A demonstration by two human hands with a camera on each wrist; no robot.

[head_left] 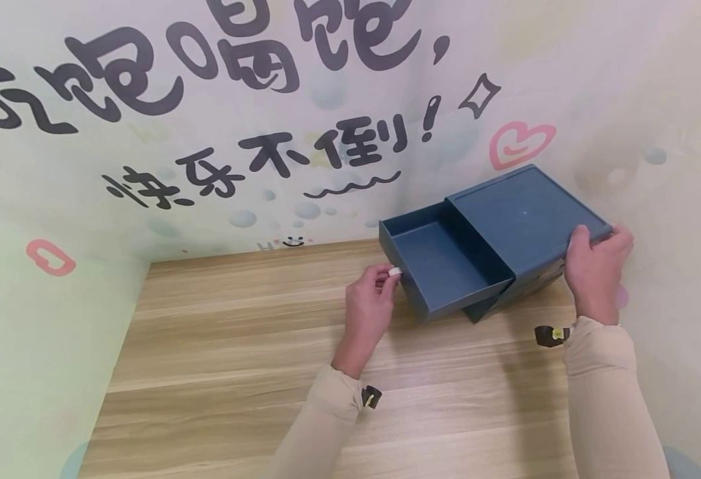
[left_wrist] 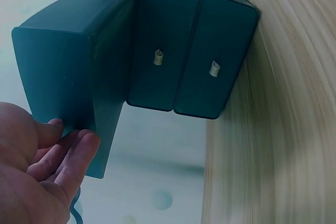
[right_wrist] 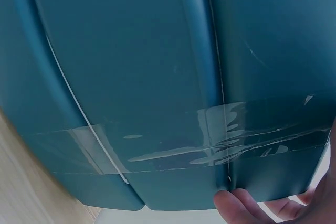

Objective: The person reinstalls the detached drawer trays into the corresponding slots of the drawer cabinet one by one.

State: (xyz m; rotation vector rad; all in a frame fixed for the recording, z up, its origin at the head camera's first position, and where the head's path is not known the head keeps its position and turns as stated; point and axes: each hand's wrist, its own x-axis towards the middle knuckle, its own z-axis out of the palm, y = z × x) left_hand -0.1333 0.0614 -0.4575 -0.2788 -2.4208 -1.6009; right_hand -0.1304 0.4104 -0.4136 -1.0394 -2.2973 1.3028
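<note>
A blue drawer cabinet [head_left: 524, 213] stands at the right of the table, its top drawer [head_left: 446, 259] pulled well out and bare inside. At the drawer's front, my left hand [head_left: 369, 299] pinches the small white pull tab [head_left: 395, 271]. The left wrist view shows two lower drawers [left_wrist: 165, 40] pushed in, each with a pale tab [left_wrist: 214, 68]. My right hand [head_left: 596, 273] grips the cabinet's far right corner, thumb on top. In the right wrist view, its fingertips [right_wrist: 231, 205] curl round the cabinet edge, below clear tape [right_wrist: 168, 150] across the stacked units.
The cabinet stands on a wood-grain table [head_left: 236, 346] close to the back wall [head_left: 338, 159], which bears dark lettering and pink hearts. Another wall [head_left: 686, 266] rises close on the right, beside my right hand.
</note>
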